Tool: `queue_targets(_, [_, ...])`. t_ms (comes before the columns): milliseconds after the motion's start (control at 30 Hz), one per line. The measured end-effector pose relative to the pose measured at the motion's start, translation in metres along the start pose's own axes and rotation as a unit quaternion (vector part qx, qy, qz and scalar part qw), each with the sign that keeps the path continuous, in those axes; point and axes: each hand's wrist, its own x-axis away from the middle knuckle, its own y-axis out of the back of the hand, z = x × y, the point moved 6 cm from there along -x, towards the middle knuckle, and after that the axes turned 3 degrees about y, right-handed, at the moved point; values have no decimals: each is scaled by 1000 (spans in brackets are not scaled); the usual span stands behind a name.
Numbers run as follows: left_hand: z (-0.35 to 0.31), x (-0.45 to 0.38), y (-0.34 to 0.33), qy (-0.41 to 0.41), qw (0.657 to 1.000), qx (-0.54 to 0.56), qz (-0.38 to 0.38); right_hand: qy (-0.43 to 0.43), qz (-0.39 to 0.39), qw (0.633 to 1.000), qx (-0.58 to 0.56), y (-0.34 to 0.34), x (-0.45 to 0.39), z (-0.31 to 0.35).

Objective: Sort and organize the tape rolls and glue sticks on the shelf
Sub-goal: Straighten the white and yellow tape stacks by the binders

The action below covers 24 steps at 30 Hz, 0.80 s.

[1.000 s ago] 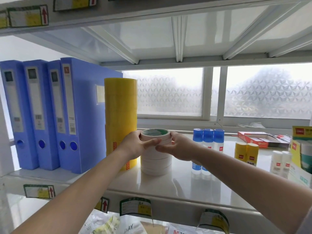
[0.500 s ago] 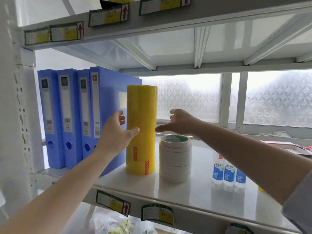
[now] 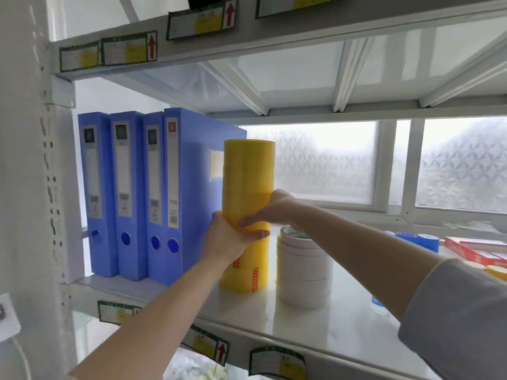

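Both hands have left the white tape stack (image 3: 303, 272) and now the left hand (image 3: 227, 239) and right hand (image 3: 270, 208) clasp the yellow tape stack (image 3: 247, 215) beside it, likely next for straightening.

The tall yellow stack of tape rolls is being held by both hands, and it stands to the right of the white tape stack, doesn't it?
Not quite: in the head view the tall yellow stack of tape rolls, held by the left hand and right hand, stands left of the white tape stack, between it and the blue plastic file boxes.
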Motion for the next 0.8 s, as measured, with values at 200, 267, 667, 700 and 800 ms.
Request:
queue_targets(200, [1,-3,-3,-29,999,0,-15,0,-19,1000,-2,-1,-3,-4])
queue_targets(267, [2,-3,-4,-36,999,-4,-18,3,-20,1000,2,-1,-3,-4])
queue_targets(667, [19,0,-8,-22,998,-42,33,18,12,999,38,-1,-11,-1])
queue_targets(700, [20,1,-8,-25,998,-41,30,18,14,999,39,-3,-11,-2])
queue_targets(800, [20,2,-9,-40,998,-35,19,20,12,999,38,-5,-14,-4])
